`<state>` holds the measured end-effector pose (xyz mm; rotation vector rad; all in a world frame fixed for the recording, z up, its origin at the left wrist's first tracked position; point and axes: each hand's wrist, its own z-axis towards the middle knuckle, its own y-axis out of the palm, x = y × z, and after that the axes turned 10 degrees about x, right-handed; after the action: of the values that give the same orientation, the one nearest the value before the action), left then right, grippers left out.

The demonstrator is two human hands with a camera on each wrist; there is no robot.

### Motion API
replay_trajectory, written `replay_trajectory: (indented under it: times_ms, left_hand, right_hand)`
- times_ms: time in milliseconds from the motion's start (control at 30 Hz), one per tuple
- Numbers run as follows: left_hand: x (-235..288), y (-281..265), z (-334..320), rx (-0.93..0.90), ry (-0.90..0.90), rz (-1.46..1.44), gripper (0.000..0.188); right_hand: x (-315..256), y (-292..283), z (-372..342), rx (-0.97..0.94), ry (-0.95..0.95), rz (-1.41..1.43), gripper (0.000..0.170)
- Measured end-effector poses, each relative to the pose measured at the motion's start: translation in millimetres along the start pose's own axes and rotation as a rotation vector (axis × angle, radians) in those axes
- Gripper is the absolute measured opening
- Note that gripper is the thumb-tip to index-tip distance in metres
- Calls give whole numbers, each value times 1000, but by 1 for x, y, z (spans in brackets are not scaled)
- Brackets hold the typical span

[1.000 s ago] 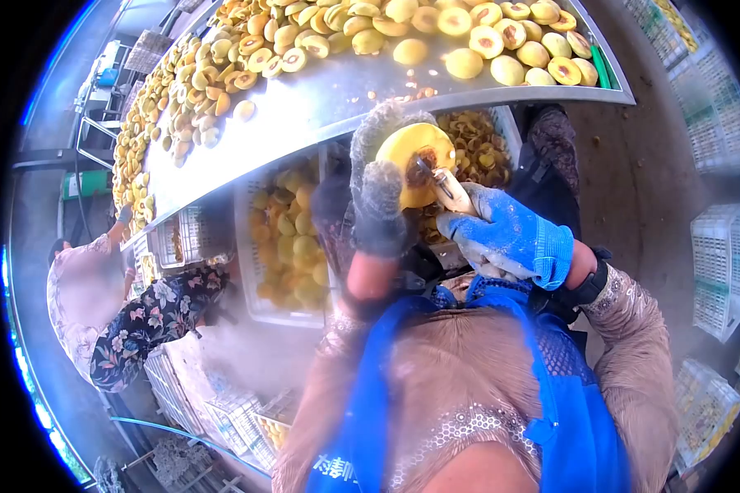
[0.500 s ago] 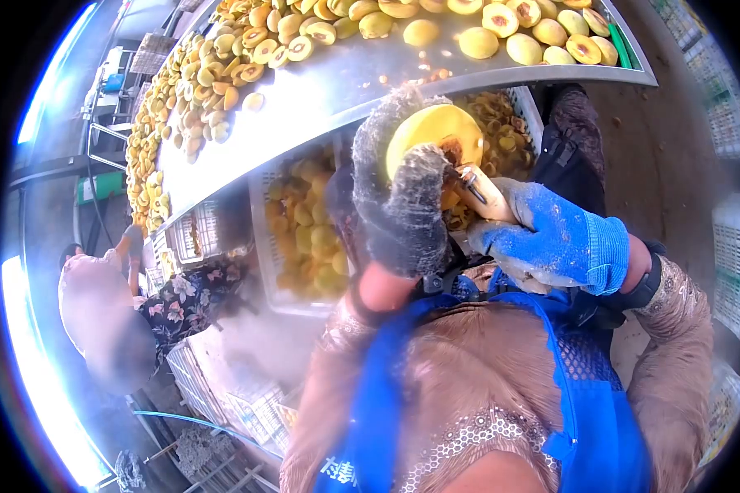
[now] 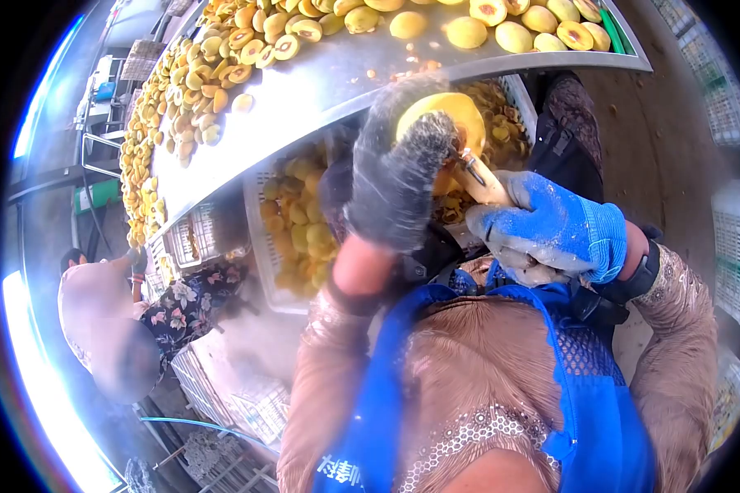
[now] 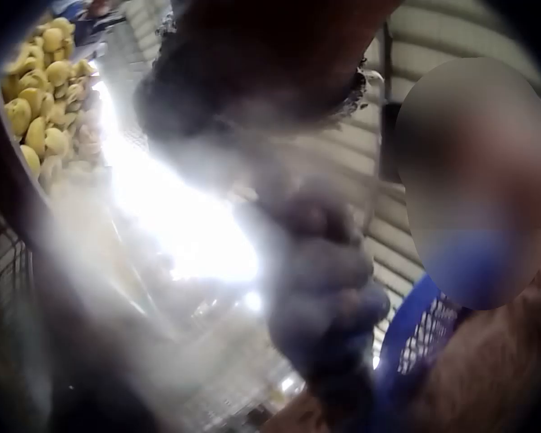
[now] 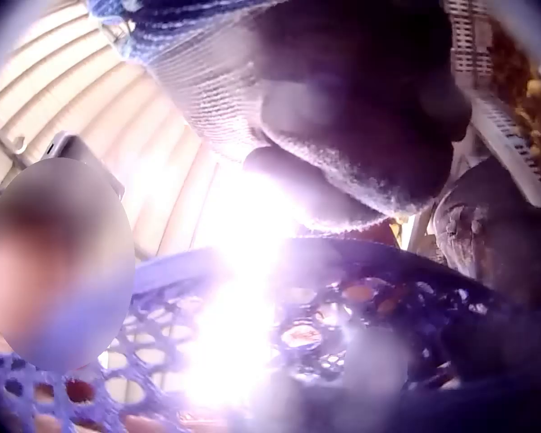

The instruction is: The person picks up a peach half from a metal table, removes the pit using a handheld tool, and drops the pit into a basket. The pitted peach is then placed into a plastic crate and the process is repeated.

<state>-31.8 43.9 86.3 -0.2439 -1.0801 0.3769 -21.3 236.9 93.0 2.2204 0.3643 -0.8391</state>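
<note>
In the head view my left hand (image 3: 399,181), in a dark grey fuzzy glove, grips a yellow peach half (image 3: 437,107) with the thumb across its cut side. The brown centre is partly hidden behind that thumb. My right hand (image 3: 551,226), in a blue and grey glove, holds a small tool by its pale handle (image 3: 487,187). The tool's metal end meets the peach at the brown centre. Both wrist views are blurred by glare; the left glove (image 4: 325,280) and right glove (image 5: 361,126) show there, without the peach.
A metal table (image 3: 304,107) ahead bears many peach halves (image 3: 197,82) and a green strip (image 3: 610,31). Below its edge stand a crate of peaches (image 3: 259,238) and a crate of brownish scraps (image 3: 530,107). Another person (image 3: 107,320) works at left; white crates (image 3: 736,255) stand at right.
The left hand has turned, bringing its thumb over the peach's cut side and covering much of the brown centre. The tool stays at the peach, and both hands sit slightly further right in view.
</note>
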Motion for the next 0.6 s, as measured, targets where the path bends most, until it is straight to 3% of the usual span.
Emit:
replay_trajectory:
  times_ms: [67,233,300,367,400,467,533,600]
  left_hand:
    - [-3,-2,0,-81,-467,-561,32]
    - [-6,1,-4,-35,-109,-175,34]
    - [-3,1,-2,-92,-217,-190,35]
    - [-4,-6,3,-263,-586,-420,36]
    - [8,-9,6,-214,-482,-413,35]
    - [-5,10,-12,88,-359,-294,35]
    - [-3,21,-21,300,-418,-298,32]
    - [-28,9,-13,151,225,11,30]
  right_hand:
    - [2,2,-3,-36,5,23,12]
    - [9,-6,3,-130,-58,56,13]
    - [6,-8,1,-159,70,217,14]
    - [3,-3,-4,-120,101,201,14]
    - [2,-1,-4,-104,117,193,14]
    - [1,4,0,-69,85,145,14]
    - [5,4,4,-44,55,115,14]
    - [6,1,8,-41,58,95,13]
